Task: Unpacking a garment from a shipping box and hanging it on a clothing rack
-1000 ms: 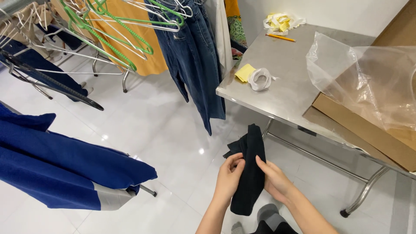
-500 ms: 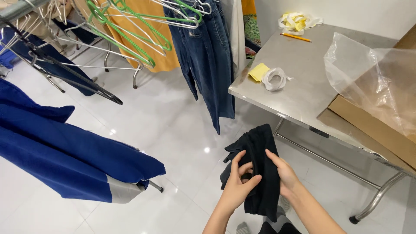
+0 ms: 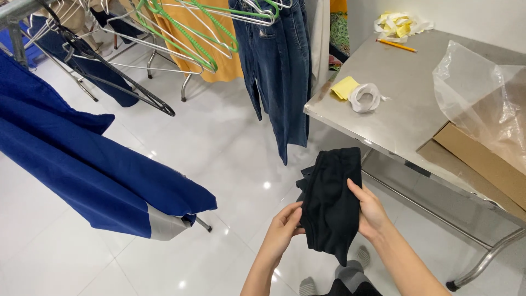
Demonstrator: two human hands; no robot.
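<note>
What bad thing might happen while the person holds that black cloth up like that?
1. The black garment is bunched between the left hand and right hand above bare floor; loose folds might slip and drop onto the tiles.
2. The metal table has a corner close to the hands, so an elbow or the cloth might catch on it.
3. Hanging jeans and empty hangers are nearby, and a wide swing might snag them.

Upper right of frame: grey steel table (image 3: pixel 405 104), bearing yellow paper square (image 3: pixel 344 87), white tape roll (image 3: pixel 365 97), orange pencil (image 3: pixel 396 45), crumpled yellow-white paper (image 3: pixel 398 23), flat brown cardboard box (image 3: pixel 482 161), clear plastic bag (image 3: pixel 485 96).
</note>
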